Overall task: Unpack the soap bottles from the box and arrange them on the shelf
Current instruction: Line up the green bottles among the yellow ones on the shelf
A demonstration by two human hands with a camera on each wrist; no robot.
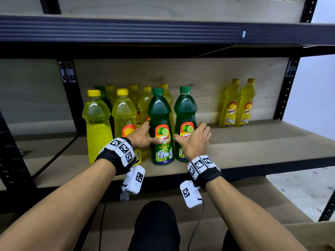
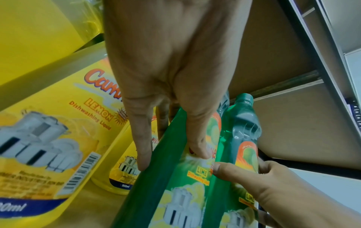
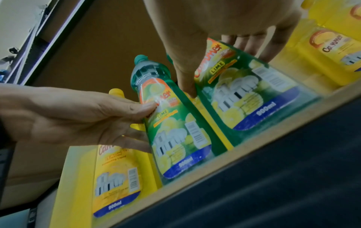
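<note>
Two green lime soap bottles stand side by side near the front of the wooden shelf (image 1: 253, 147). My left hand (image 1: 151, 133) grips the left green bottle (image 1: 160, 113), thumb across its label and fingers along its left side. My right hand (image 1: 188, 130) grips the right green bottle (image 1: 184, 109), thumb between the two bottles and fingers round its right side. The left wrist view shows my left hand (image 2: 171, 160) on the left green bottle (image 2: 175, 192). The right wrist view shows my right hand (image 3: 220, 71) on the right green bottle (image 3: 254, 100).
Several yellow lemon bottles (image 1: 97, 124) crowd the shelf to the left and behind, with one more green cap (image 1: 99, 87) at the back. Two yellow bottles (image 1: 229, 105) stand at the back right. The upper shelf beam (image 1: 163, 31) hangs overhead. Brown cardboard (image 1: 308, 230) lies below.
</note>
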